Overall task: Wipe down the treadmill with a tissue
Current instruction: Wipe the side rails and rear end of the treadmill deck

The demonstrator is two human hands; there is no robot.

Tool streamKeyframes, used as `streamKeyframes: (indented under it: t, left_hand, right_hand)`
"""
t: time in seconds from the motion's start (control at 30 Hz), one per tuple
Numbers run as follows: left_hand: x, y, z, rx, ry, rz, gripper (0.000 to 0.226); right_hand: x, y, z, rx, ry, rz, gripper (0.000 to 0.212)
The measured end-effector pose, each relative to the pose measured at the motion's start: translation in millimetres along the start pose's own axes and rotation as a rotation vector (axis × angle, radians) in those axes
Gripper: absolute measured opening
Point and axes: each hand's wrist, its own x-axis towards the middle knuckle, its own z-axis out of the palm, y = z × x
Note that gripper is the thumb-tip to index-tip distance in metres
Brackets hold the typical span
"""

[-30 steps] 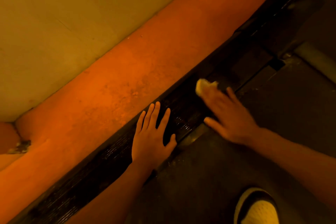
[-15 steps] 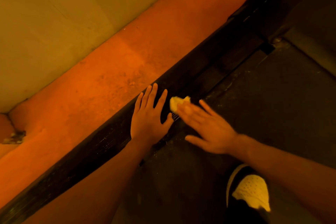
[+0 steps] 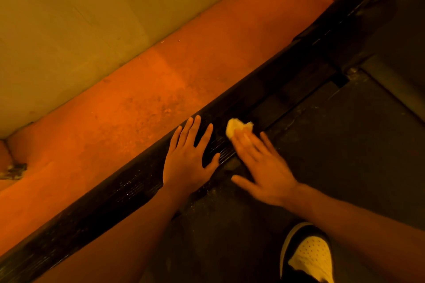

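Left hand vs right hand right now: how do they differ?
Left hand lies bare on the ribbed side rail, nothing under it; right hand presses a tissue onto that rail with its fingertips. Left hand looks sharp; right hand is blurred. Left hand's palm sits on the rail; right hand's palm is over the dark deck. Shared: both palm down, fingers straight and spread.

Single head camera, wide-angle, looks steeply down, close over treadmill side rail [image 3: 128, 193].

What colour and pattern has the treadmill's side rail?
The side rail is black with fine parallel ridges; head view shows it.
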Motion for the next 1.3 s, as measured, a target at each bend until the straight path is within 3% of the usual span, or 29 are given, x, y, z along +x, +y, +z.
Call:
streamKeyframes:
  t: [0.07, 0.13, 0.3, 0.4, 0.47, 0.6, 0.7, 0.77, 0.9, 1.03, 1.1, 1.23, 1.3]
  left_hand:
    - [0.3, 0.4, 0.0, 0.004, 0.004, 0.001, 0.074]
    - [-0.1, 0.4, 0.2, 0.006, 0.004, -0.006, 0.074]
    - [-1.3, 0.3, 0.0, 0.004, 0.0, -0.009, 0.073]
    - [0.3, 0.2, 0.8, -0.008, -0.01, -0.012, 0.073]
    - [-0.4, 0.5, 1.0, -0.004, -0.01, -0.016, 0.073]
    - [-0.9, 0.4, 1.6, 0.001, 0.006, -0.014, 0.073]
    - [-0.8, 0.0, 3.0, -0.001, 0.017, -0.008, 0.073]
    - [-0.3, 0.2, 1.5, -0.006, 0.011, -0.011, 0.073]
    - [-0.1, 0.2, -0.2, -0.019, 0.006, -0.008, 0.073]
    - [0.6, 0.5, 0.3, -0.019, -0.007, -0.016, 0.074]
    - [0.1, 0.1, 0.8, -0.019, -0.009, -0.019, 0.074]
    - [0.0, -1.1, 4.4, -0.025, 0.014, -0.009, 0.074]
    - [-0.3, -1.3, 4.9, -0.025, 0.018, -0.007, 0.073]
  right_hand:
    - [-1.5, 12.3, -0.5, -0.039, -0.033, -0.115, 0.086]
    - [3.0, 41.5, -9.6, -0.036, 0.021, -0.076, 0.083]
    - [16.9, 132.7, -44.7, -0.021, 0.174, 0.409, 0.09]
    - [34.0, 125.1, -52.0, 0.107, 0.208, 0.604, 0.101]
    - [34.1, 85.3, -39.8, 0.141, 0.221, 0.514, 0.092]
    - [6.1, -4.9, -4.6, 0.136, 0.067, 0.108, 0.084]
    - [-10.8, -11.2, 7.7, 0.036, -0.021, -0.092, 0.084]
    - [-9.1, 14.8, 2.0, 0.016, 0.007, -0.067, 0.081]
    - [9.3, 82.3, -24.3, 0.017, 0.134, 0.283, 0.084]
    - [30.5, 79.5, -31.6, 0.136, 0.194, 0.525, 0.094]
    - [27.8, 43.5, -21.2, 0.165, 0.197, 0.462, 0.087]
    - [-2.0, -37.3, 6.7, 0.168, 0.06, 0.085, 0.08]
    - [-12.5, -36.5, 13.6, 0.123, 0.006, -0.015, 0.078]
